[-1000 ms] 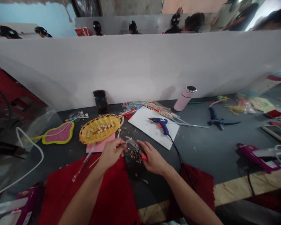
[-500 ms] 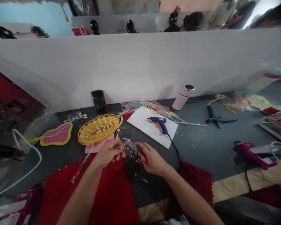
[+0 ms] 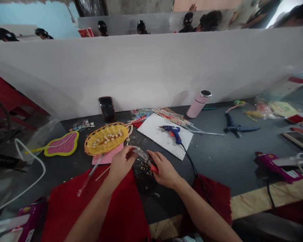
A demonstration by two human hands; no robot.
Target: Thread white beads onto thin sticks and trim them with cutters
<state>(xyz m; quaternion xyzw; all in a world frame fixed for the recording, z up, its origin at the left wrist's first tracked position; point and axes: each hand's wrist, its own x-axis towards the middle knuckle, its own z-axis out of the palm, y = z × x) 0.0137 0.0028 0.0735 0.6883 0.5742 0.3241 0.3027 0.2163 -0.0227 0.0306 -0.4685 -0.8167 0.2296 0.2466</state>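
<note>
My right hand [image 3: 164, 169] is closed around the red handles of a pair of shears [image 3: 141, 153], whose metal blades point up and left. Close to the blade tips, the fingers of my left hand [image 3: 122, 164] are pinched together. A thin pale stick [image 3: 102, 173] sticks out behind that hand toward the lower left; its other end is hidden by the fingers. Beneath the shears lie several small pale cut pieces [image 3: 145, 168] on the dark table. Just beyond my left hand, a yellow woven basket [image 3: 89, 145] holds small white pieces.
A blue glue gun [image 3: 175, 133] rests on a white board [image 3: 161, 141], its cord running toward me. Behind are bundled straws [image 3: 171, 117], a phone [image 3: 107, 109] and a pink bottle [image 3: 197, 107]. Red cloth [image 3: 116, 208] covers the near left. A pink-yellow fan shape [image 3: 63, 144] lies left.
My left hand has turned and moved slightly, bringing its fingers up to the shear blades. The pale stick now shows behind its wrist. My right hand stays nearly in place.
</note>
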